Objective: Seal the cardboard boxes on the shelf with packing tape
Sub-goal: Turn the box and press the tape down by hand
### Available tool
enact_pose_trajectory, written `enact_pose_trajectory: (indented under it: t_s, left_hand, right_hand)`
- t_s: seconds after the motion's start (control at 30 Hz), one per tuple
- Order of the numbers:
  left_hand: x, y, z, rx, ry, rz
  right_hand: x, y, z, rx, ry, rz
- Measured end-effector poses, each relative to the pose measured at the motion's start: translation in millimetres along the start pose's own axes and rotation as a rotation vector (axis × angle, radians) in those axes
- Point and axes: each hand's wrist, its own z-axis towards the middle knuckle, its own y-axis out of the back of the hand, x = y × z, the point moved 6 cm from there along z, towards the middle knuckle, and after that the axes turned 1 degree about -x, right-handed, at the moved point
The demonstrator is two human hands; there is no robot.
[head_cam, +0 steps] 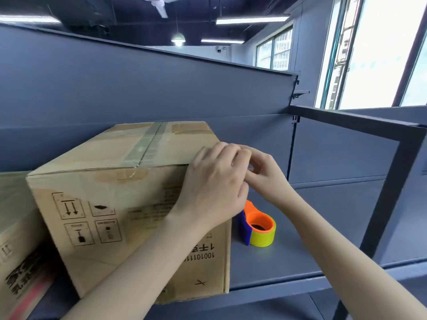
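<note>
- Box: brown cardboard, upright on the shelf, print on the near face upside down. Flaps shut.
- Seam strip: clear tape on the box lid, long axis running from the near top edge to the far edge. It laps a little down the near face. Old torn patches of tape beside it.
- Left hand: lies over the box's top right corner, fingers bent across the edge. Fingertips hidden, so cannot tell whether it grips the corner or only presses.
- Right hand: just right of that corner, fingers curled and touching the left fingertips. It looks like a pinch. Anything between them is too clear or too small to make out, so cannot tell.
- Tape roll: yellow-green, in an orange and blue holder, lying flat with the hole up. It sits on the shelf just right of the box's near right edge, directly below both hands. Nobody holds it.
- Judgement: the right hand is the nearer one for picking the roll up, by dropping straight down.
- Second box: left of the box, close against it, mostly cut off.
</note>
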Motion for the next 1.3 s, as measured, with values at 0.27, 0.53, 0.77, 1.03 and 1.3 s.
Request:
enact_pose_trajectory:
  t_s: [0.27,0.53,0.77,1.03,1.3]
  left_hand:
    - [-72.5,-52.3,-32.9,-0.267,-0.024,-0.298]
    - [-92.0,-188.9,-92.0,0.532,0.413,-0.271]
    - [-78.7,-248.1,-113.8,0.835,0.638,-0.262]
    - [-74.1,-246.9,-112.8,0.676,0.685,-0.425]
    - [-85.4,-155.9,-54.3,0.268,0.395,-0.298]
  right_hand:
    - [-99.6,55.8,-42.2,-0.126,-0.359,-0.078]
    - [-214.7,35.7,-90.7,0.145,-0.744,-0.542]
    - [-235.2,7.6,-77.3,0.388,-0.787,-0.883]
    - [-230.7,6.0,-72.9,0.279,-0.766,-0.908]
    - [-156.7,65.1,-54.3,-0.018,-0.676,-0.633]
